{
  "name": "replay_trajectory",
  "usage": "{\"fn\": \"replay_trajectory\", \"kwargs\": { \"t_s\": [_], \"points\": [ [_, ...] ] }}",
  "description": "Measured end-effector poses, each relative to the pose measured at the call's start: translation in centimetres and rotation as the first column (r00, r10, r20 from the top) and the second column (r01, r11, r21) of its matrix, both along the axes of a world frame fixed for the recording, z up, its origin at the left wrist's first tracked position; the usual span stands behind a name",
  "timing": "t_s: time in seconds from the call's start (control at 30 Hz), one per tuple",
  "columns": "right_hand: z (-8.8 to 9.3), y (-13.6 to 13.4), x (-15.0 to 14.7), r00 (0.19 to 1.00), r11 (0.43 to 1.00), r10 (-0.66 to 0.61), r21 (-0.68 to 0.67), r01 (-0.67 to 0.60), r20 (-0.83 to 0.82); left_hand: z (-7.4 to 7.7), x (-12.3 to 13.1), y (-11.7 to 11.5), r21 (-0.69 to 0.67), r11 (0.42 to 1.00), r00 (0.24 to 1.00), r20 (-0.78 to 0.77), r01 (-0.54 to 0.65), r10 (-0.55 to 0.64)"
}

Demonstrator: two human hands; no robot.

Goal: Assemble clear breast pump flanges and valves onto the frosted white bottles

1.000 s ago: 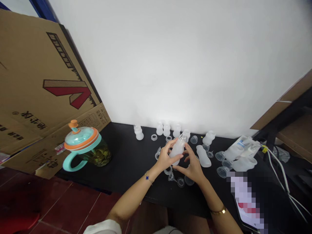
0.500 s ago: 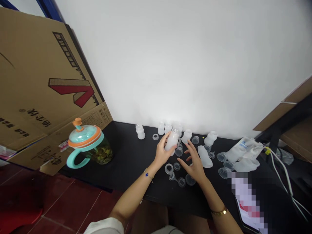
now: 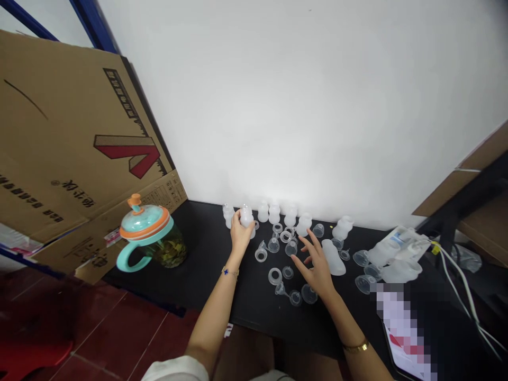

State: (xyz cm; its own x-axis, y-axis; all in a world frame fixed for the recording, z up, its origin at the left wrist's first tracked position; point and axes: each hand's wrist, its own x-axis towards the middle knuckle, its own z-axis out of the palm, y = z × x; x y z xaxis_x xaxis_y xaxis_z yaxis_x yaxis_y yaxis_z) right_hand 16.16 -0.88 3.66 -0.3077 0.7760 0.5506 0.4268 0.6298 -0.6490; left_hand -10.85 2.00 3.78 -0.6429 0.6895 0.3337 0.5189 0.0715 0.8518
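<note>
My left hand [image 3: 241, 233] is wrapped round a white baby bottle [image 3: 246, 214] with a clear cap, upright at the back of the black table. Just left of it stands another capped bottle [image 3: 227, 216]. My right hand [image 3: 317, 264] hovers with fingers spread and nothing in it, left of a bottle body lying on its side [image 3: 332, 257]. Between the hands lie clear caps [image 3: 273, 244], screw rings [image 3: 275, 275] and teats [image 3: 261, 254]. Several uncapped bottle bodies [image 3: 274, 212] stand along the wall.
A turquoise-lidded jug [image 3: 153, 233] stands at the left beside a large cardboard box [image 3: 79, 143]. On the right are a bag of bottle bodies [image 3: 400, 248], more clear caps [image 3: 365, 283], white cables [image 3: 456, 275] and a blurred phone [image 3: 405, 333].
My left hand has carried the capped bottle left and back, beside the other capped one. Rings and caps it hid now show. My right hand has barely moved, its fingers still spread.
</note>
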Motion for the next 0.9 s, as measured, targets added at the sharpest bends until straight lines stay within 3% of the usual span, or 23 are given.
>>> {"fn": "replay_trajectory", "kwargs": {
  "t_s": [0.37,0.9],
  "points": [
    [-0.1,0.1,0.0,1.0,1.0,0.01,-0.011,-0.01,0.001,0.1,-1.7,-0.2,-0.166,0.982,0.991,-0.115,-0.094,0.075],
    [-0.2,0.3,-0.1,1.0,1.0,0.004,-0.002,-0.004,0.006,0.7,-0.9,-1.0,-0.245,0.936,0.942,-0.282,-0.253,0.18]
  ]
}}
